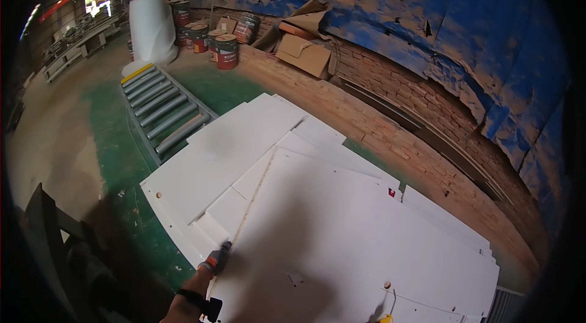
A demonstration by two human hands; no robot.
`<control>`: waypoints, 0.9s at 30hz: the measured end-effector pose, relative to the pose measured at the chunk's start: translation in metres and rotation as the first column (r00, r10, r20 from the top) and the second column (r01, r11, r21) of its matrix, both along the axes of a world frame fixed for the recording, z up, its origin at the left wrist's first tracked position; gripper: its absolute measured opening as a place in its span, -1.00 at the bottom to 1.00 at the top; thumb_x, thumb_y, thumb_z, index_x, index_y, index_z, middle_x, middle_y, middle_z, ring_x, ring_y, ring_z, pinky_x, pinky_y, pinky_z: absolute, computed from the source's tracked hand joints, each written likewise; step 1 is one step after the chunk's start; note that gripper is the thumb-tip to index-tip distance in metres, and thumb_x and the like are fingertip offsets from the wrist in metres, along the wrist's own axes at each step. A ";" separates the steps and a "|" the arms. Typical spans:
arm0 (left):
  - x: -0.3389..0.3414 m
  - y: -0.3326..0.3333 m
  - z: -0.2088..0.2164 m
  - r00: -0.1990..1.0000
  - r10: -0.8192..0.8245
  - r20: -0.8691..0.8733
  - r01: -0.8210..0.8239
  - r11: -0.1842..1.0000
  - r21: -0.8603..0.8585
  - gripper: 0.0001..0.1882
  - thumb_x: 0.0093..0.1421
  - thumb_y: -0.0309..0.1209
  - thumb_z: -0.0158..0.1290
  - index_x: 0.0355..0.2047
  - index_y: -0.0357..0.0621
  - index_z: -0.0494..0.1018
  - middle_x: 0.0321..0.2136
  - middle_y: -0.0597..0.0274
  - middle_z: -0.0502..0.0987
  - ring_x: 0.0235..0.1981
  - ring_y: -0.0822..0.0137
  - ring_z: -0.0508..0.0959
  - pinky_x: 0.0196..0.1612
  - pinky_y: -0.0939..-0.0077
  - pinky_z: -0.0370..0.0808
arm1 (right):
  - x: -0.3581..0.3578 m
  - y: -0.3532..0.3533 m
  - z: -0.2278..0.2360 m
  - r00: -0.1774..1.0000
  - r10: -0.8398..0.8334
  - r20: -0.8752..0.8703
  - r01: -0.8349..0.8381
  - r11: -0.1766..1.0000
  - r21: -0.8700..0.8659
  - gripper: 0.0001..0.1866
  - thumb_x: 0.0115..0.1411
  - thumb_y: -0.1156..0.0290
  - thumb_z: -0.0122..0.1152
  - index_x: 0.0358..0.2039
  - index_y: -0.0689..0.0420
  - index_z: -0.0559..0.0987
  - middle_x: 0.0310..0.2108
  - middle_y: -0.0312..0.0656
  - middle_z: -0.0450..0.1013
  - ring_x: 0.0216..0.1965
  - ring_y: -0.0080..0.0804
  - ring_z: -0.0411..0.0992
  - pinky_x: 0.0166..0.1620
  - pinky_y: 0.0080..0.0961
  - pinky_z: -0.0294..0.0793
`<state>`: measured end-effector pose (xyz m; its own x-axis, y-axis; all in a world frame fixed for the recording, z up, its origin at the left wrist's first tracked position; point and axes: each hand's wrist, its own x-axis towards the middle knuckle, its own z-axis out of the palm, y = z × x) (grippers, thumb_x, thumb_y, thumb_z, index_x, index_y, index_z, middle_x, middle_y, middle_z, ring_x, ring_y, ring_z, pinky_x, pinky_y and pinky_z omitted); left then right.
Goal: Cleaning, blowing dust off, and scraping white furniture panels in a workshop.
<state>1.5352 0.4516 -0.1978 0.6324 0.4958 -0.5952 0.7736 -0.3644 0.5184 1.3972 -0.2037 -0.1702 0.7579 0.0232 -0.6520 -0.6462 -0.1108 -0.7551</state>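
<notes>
One large, flat white panel (366, 225) tops a stack of white boards (226, 146), head view. Grey-and-orange-gloved left hand (217, 257) at its brown left edge; finger closure: cannot tell. Right hand not visible. Judged stiff, heavyish, slick-faced; hold by opposite edges.

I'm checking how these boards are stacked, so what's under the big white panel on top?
More white panels show past the left and far edges of the top white panel. Whatever lies beneath its middle is covered, so I can't tell.
</notes>
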 end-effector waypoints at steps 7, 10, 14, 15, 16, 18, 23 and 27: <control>-0.041 -0.044 0.051 0.993 0.066 0.099 -0.069 0.997 0.033 -0.17 0.25 0.30 -0.36 -0.10 -0.26 0.51 -0.22 -0.33 0.54 0.00 -0.20 0.48 0.03 0.17 0.39 | 0.038 0.003 0.017 0.989 -0.090 -0.117 0.109 0.979 0.171 -0.76 0.34 0.32 -0.01 -0.10 0.21 0.41 -0.34 -0.27 0.42 -0.42 -0.54 0.32 -0.40 -0.61 0.39; -0.069 -0.096 0.096 0.974 0.226 0.023 -0.227 0.969 0.099 -0.31 0.28 0.23 -0.26 -0.09 -0.11 0.56 -0.20 -0.17 0.59 -0.03 0.00 0.54 0.01 0.24 0.42 | 0.058 0.006 0.034 0.998 -0.006 -0.060 0.015 0.988 0.157 -0.75 0.34 0.30 -0.02 -0.15 0.23 0.43 -0.37 -0.26 0.42 -0.45 -0.53 0.32 -0.43 -0.61 0.38; -0.154 -0.122 0.094 0.925 0.206 0.319 -0.259 0.957 0.132 -0.47 0.31 0.08 -0.15 -0.24 -0.12 0.57 -0.36 -0.04 0.60 -0.29 0.28 0.57 -0.22 0.32 0.46 | 0.082 0.014 0.063 0.987 0.151 0.059 -0.158 0.978 0.139 -0.74 0.34 0.27 -0.02 -0.21 0.24 0.45 -0.41 -0.24 0.43 -0.49 -0.52 0.33 -0.47 -0.62 0.37; -0.160 -0.144 0.149 0.939 0.282 0.196 -0.297 0.953 0.053 -0.52 0.33 0.02 -0.17 -0.34 -0.13 0.53 -0.47 -0.04 0.55 -0.46 0.25 0.51 -0.36 0.23 0.40 | 0.084 0.013 0.069 0.982 0.164 0.091 -0.175 0.976 0.131 -0.73 0.34 0.26 -0.02 -0.22 0.25 0.46 -0.42 -0.23 0.43 -0.50 -0.52 0.33 -0.48 -0.62 0.37; -0.173 -0.162 0.186 0.927 0.281 0.249 -0.306 0.950 0.067 -0.53 0.34 0.00 -0.19 -0.36 -0.13 0.50 -0.52 -0.03 0.51 -0.50 0.23 0.47 -0.38 0.23 0.38 | 0.087 0.014 0.075 0.973 0.196 0.121 -0.210 0.970 0.121 -0.72 0.34 0.26 -0.03 -0.24 0.25 0.46 -0.43 -0.23 0.44 -0.51 -0.52 0.34 -0.49 -0.62 0.36; -0.209 -0.182 0.206 0.894 0.337 0.295 -0.375 0.923 0.082 -0.54 0.35 -0.02 -0.20 -0.38 -0.13 0.47 -0.57 -0.03 0.47 -0.54 0.22 0.44 -0.41 0.22 0.36 | 0.091 0.021 0.090 0.948 0.260 0.182 -0.281 0.954 0.104 -0.70 0.34 0.24 -0.03 -0.27 0.26 0.47 -0.45 -0.22 0.44 -0.53 -0.51 0.34 -0.51 -0.62 0.36; -0.312 -0.228 0.229 0.772 0.467 0.432 -0.537 0.842 0.051 -0.53 0.36 -0.03 -0.19 -0.41 -0.19 0.44 -0.65 0.13 0.40 -0.59 0.32 0.36 -0.45 0.33 0.35 | 0.075 0.014 0.131 0.878 0.355 0.321 -0.390 0.920 0.048 -0.64 0.35 0.21 -0.04 -0.35 0.28 0.50 -0.50 -0.19 0.45 -0.58 -0.50 0.35 -0.56 -0.63 0.35; -0.365 -0.283 0.319 0.497 0.672 0.550 -0.752 0.649 -0.114 -0.47 0.30 0.03 -0.12 -0.55 -0.19 0.44 -0.67 0.41 0.35 -0.61 0.54 0.31 -0.53 0.49 0.27 | 0.064 -0.016 0.165 0.798 0.387 0.463 -0.422 0.906 -0.030 -0.59 0.35 0.18 -0.04 -0.41 0.30 0.52 -0.54 -0.18 0.46 -0.62 -0.49 0.36 -0.60 -0.64 0.34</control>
